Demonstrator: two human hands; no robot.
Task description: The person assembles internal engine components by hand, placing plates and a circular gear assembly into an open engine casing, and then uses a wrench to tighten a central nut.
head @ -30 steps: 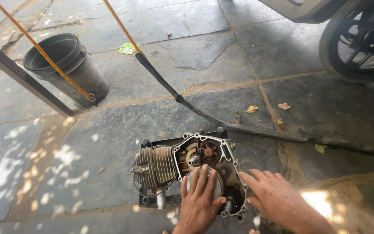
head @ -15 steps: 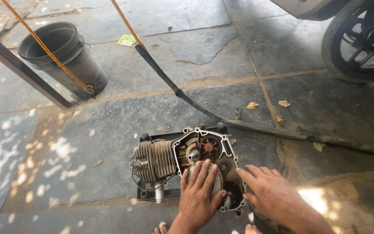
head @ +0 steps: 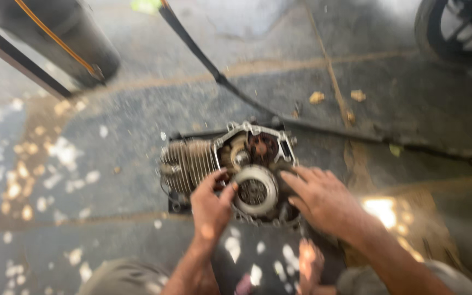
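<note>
My left hand (head: 210, 205) and right hand (head: 323, 199) flank a round grey clutch drum (head: 255, 190) at the centre of the frame. My left fingers curl onto its left rim; my right fingertips touch its right edge, spread rather than closed. The blur hides how firm either hold is. The drum sits in the open side of a small engine (head: 228, 164) lying on the stone floor (head: 110, 136). A dark bucket (head: 61, 38) stands upper left, a black hose (head: 203, 54) runs behind, and a wheel (head: 460, 27) shows upper right.

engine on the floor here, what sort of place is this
Probably an outdoor or open-fronted motorcycle repair spot. An opened engine sits on a stone-slab floor, both hands at its round part, with a motorcycle wheel nearby.
</note>
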